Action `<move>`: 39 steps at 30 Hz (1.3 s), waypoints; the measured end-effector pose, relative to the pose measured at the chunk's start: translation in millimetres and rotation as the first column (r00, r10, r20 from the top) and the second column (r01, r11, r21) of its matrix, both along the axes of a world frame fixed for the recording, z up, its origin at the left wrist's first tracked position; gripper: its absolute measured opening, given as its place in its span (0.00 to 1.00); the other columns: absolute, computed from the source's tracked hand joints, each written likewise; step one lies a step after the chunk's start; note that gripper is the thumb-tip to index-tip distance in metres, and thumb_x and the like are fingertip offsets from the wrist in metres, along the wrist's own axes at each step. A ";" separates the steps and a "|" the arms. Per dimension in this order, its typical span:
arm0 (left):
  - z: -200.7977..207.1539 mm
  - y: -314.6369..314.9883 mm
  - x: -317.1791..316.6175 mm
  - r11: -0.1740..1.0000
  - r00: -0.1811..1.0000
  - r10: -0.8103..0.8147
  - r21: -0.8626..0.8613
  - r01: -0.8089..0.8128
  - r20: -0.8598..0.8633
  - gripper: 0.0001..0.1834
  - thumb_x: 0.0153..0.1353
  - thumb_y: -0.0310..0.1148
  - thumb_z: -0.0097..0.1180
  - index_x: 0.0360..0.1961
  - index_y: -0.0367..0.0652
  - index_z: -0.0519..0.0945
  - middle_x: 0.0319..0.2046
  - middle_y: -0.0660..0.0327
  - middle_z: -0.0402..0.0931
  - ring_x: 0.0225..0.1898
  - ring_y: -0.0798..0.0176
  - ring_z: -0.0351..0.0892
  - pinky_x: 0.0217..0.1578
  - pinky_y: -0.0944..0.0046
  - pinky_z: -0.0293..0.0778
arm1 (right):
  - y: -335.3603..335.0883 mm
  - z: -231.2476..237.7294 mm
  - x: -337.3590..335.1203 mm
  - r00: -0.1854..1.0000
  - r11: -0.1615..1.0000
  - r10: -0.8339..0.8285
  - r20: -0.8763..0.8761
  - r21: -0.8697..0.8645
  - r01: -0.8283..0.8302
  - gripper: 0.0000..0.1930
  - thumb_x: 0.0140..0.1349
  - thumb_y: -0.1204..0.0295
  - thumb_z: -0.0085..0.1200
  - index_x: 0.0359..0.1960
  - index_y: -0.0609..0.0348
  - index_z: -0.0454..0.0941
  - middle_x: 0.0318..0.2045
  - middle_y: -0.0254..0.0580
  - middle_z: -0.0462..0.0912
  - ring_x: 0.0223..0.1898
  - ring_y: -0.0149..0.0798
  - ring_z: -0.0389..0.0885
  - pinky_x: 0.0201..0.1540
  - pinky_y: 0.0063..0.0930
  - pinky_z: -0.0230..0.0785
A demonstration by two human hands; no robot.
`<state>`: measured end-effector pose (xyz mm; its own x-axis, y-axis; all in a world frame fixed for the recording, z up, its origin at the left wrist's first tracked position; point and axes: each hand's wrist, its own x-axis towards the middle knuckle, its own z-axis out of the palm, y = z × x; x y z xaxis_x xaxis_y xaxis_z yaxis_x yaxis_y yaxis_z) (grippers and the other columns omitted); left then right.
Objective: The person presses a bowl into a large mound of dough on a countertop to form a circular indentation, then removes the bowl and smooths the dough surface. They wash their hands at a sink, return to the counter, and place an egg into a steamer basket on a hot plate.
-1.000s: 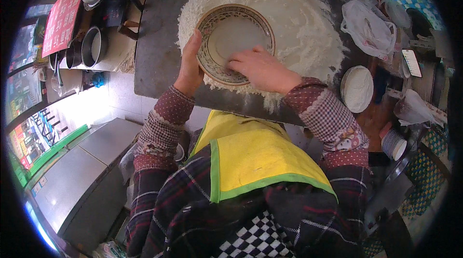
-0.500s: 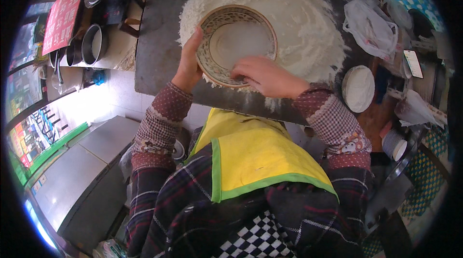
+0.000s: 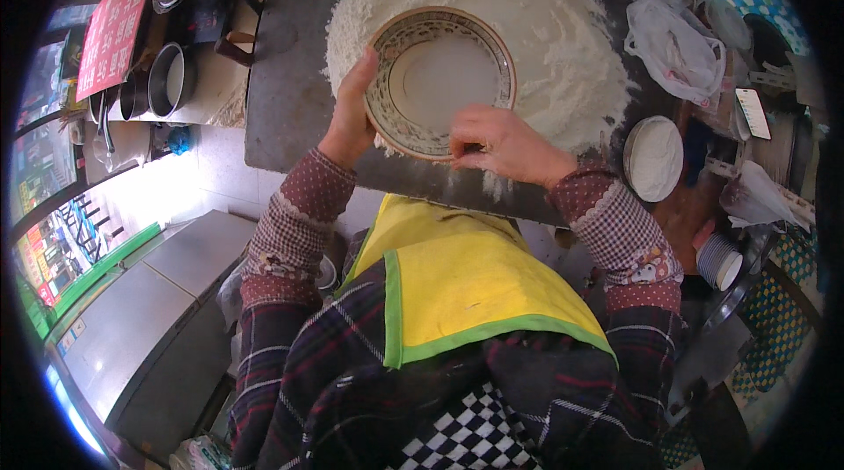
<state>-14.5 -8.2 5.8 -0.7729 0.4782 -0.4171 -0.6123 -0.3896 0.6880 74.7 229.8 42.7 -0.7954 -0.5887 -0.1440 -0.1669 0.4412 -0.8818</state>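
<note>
A patterned bowl (image 3: 387, 83) with a brown rim holds a cloudy whitish liquid (image 3: 448, 74). My left hand (image 3: 354, 114) grips its left side, thumb along the rim and the other fingers out of sight beneath. At the bowl's near right edge, my right hand (image 3: 505, 145) has its fingers curled together by the rim; whether anything is pinched in them does not show. Behind and under the bowl, a broad heap of white flour (image 3: 563, 48) with a hollowed middle spreads over the dark tabletop (image 3: 290, 109).
Right of the flour stand a round container of white powder (image 3: 653, 159) and a white plastic bag (image 3: 675, 52). Farther right are a stack of cups (image 3: 719, 263) and a card (image 3: 753, 114). Pots (image 3: 170, 80) sit on the left shelf; a metal cabinet (image 3: 149, 294) is at lower left.
The bowl and both hands have shifted slightly right. My right hand has drawn back from over the liquid to the near rim, its fingers curling in.
</note>
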 end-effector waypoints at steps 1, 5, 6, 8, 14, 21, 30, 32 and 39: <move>0.1 0.0 0.2 1.000 1.000 0.002 0.007 -0.002 0.014 0.35 0.76 0.56 0.47 0.69 0.37 0.69 0.61 0.52 0.78 0.59 0.57 0.80 0.60 0.56 0.78 | 0.0 -0.5 1.2 0.997 0.997 -0.022 -0.074 -0.070 0.017 0.12 0.53 0.73 0.69 0.37 0.58 0.80 0.36 0.42 0.80 0.44 0.49 0.79 0.47 0.41 0.73; 0.7 -0.7 -0.6 1.000 1.000 -0.004 0.022 0.004 0.018 0.34 0.76 0.55 0.48 0.68 0.37 0.69 0.60 0.52 0.78 0.58 0.58 0.81 0.59 0.57 0.78 | -6.2 -2.4 7.5 0.980 0.982 -0.115 -0.162 -0.170 0.087 0.12 0.53 0.72 0.70 0.35 0.59 0.79 0.35 0.42 0.80 0.44 0.49 0.79 0.45 0.41 0.73; 1.0 -0.5 -0.7 1.000 1.000 -0.002 0.022 0.002 0.006 0.34 0.76 0.55 0.48 0.68 0.37 0.69 0.60 0.52 0.78 0.58 0.58 0.81 0.59 0.57 0.78 | -5.7 -2.0 8.7 0.981 0.978 -0.119 -0.151 -0.186 0.090 0.12 0.53 0.72 0.70 0.36 0.59 0.79 0.35 0.42 0.80 0.44 0.49 0.79 0.45 0.41 0.73; 1.6 -0.5 -0.1 1.000 1.000 0.003 0.015 -0.004 0.018 0.34 0.76 0.56 0.48 0.68 0.37 0.69 0.60 0.53 0.78 0.58 0.58 0.81 0.59 0.57 0.78 | -2.7 -1.1 9.5 0.980 0.992 -0.083 -0.178 -0.113 0.063 0.11 0.54 0.72 0.69 0.36 0.59 0.80 0.35 0.43 0.80 0.43 0.50 0.79 0.45 0.41 0.73; -1.1 -1.0 2.8 0.999 1.000 0.004 -0.038 -0.005 -0.013 0.34 0.75 0.56 0.49 0.69 0.39 0.69 0.59 0.54 0.78 0.57 0.59 0.81 0.58 0.57 0.78 | 8.3 -10.4 -3.6 0.980 0.991 -0.104 -0.170 0.064 0.116 0.03 0.60 0.74 0.61 0.33 0.59 0.82 0.35 0.45 0.80 0.43 0.52 0.80 0.46 0.42 0.75; -7.8 2.2 2.3 0.999 0.997 0.035 0.009 -0.035 0.075 0.33 0.76 0.55 0.48 0.68 0.39 0.69 0.60 0.54 0.77 0.59 0.59 0.79 0.59 0.57 0.77 | -36.6 -18.4 11.0 0.820 0.949 -0.273 -0.503 0.000 0.316 0.13 0.60 0.76 0.54 0.47 0.63 0.82 0.42 0.48 0.82 0.47 0.53 0.81 0.52 0.42 0.76; -0.1 -2.5 -9.7 0.998 0.997 0.046 -0.044 -0.049 -0.066 0.33 0.77 0.54 0.47 0.71 0.40 0.67 0.62 0.54 0.76 0.61 0.58 0.78 0.62 0.57 0.75 | -9.6 -22.7 18.6 0.674 0.952 0.015 -0.738 0.217 0.217 0.19 0.62 0.72 0.53 0.55 0.64 0.80 0.53 0.47 0.84 0.55 0.45 0.83 0.59 0.38 0.76; 1.5 -3.4 -14.4 0.997 0.999 0.035 -0.069 -0.036 -0.027 0.33 0.78 0.55 0.44 0.70 0.39 0.67 0.62 0.53 0.76 0.60 0.56 0.79 0.62 0.56 0.76 | -2.0 -27.1 15.2 0.607 0.925 0.108 -0.787 0.303 0.228 0.19 0.61 0.72 0.55 0.53 0.64 0.81 0.51 0.47 0.85 0.53 0.44 0.84 0.58 0.39 0.77; 10.1 10.6 6.0 0.978 0.977 0.205 -0.021 -0.207 -0.053 0.28 0.78 0.47 0.47 0.70 0.41 0.67 0.63 0.54 0.75 0.62 0.55 0.77 0.62 0.54 0.75 | -13.0 -21.6 12.5 0.523 0.908 0.069 -0.850 0.271 0.320 0.21 0.57 0.75 0.57 0.53 0.66 0.81 0.50 0.50 0.86 0.50 0.44 0.86 0.57 0.38 0.79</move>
